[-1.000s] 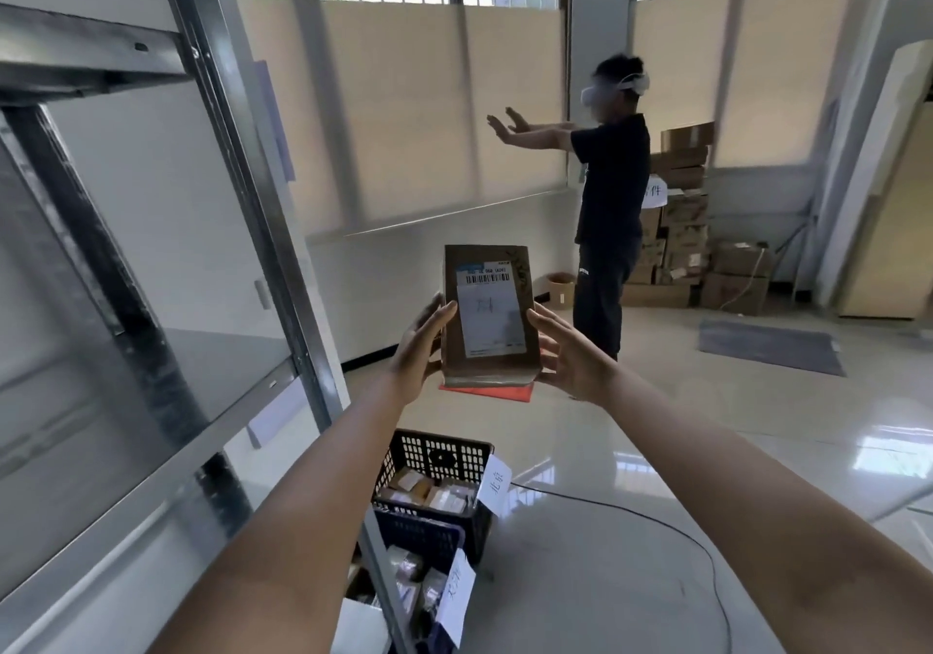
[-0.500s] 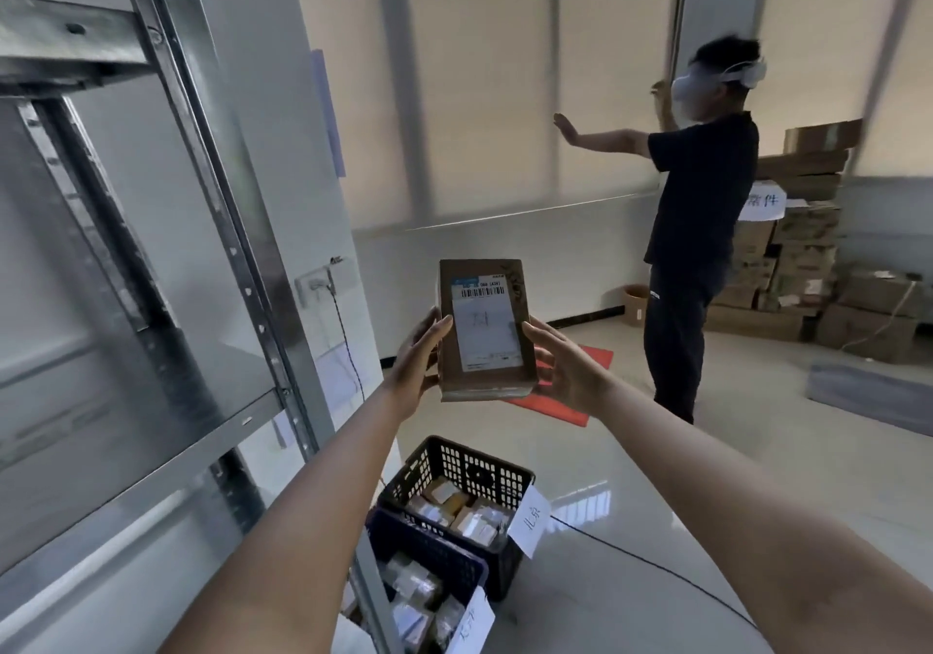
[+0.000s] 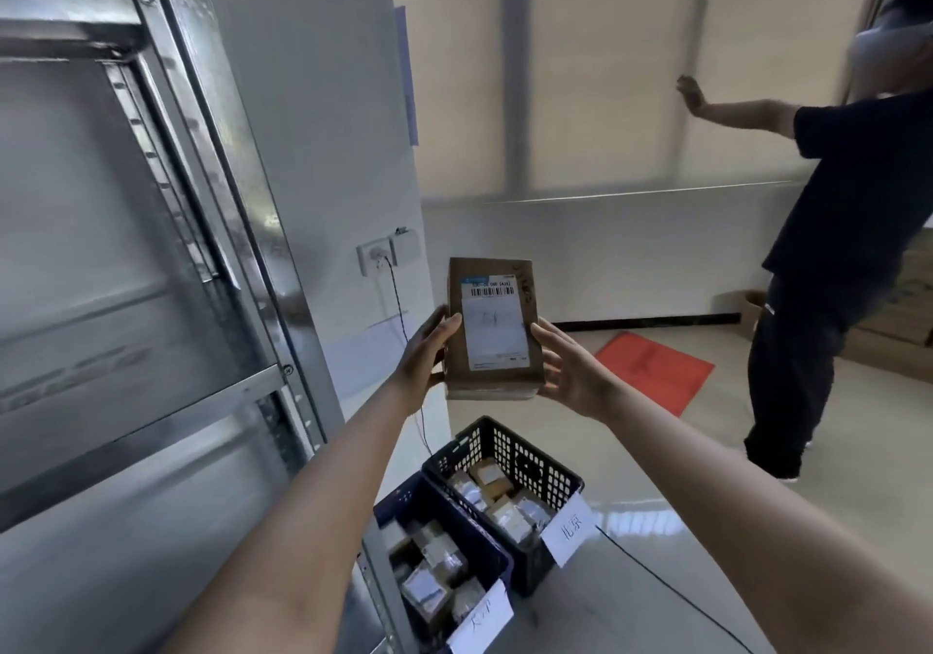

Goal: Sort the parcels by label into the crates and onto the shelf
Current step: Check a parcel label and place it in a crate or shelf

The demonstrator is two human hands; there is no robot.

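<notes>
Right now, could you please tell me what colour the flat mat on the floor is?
The mat is red-orange, seen in the head view.

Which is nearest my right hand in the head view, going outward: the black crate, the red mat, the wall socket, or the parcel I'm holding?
From the right hand:
1. Parcel, touching its fingers.
2. Black crate, on the floor below.
3. Red mat, on the floor beyond, rightward.
4. Wall socket, far wall, leftward.
</notes>
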